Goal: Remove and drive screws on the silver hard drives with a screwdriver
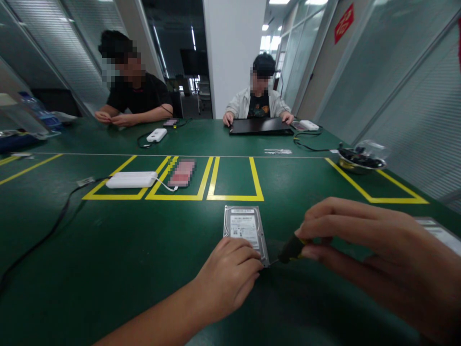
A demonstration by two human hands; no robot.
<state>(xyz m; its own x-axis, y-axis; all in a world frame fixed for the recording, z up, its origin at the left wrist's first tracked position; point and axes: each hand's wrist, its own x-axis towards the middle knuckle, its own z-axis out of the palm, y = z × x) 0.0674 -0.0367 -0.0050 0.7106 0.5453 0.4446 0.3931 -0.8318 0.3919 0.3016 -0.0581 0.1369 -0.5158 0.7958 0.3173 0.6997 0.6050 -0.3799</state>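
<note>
Bracing a flat silver metal hard drive [242, 224], left grip [230, 269] clasped its near end; right grip [378, 250] pinched a black-and-yellow screwdriver [290, 250]; steady in-line pressure seemed best.

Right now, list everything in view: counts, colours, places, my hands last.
Table: one, green, foreground
Drive: one, silver, centre
Likely drive: one, silver, right edge, partly hidden
Screwdriver: one, black and yellow, by the drive's corner
Outlines: several, yellow, across the table
Packs: three, white, one left, two at back
Blurred items: two, pinkish, one inside an outline, one farther back
Cables: several, black or white, left and back
Bowl: one, silver, right, holding dark things
Panel: one, black, far side
Co-workers: two, black and light clothes, far side
Bottle: one, bluish, far left
Sign: one, red, upper right
Left hand: one, bare, on the drive
Right hand: one, bare, holding the screwdriver
</note>
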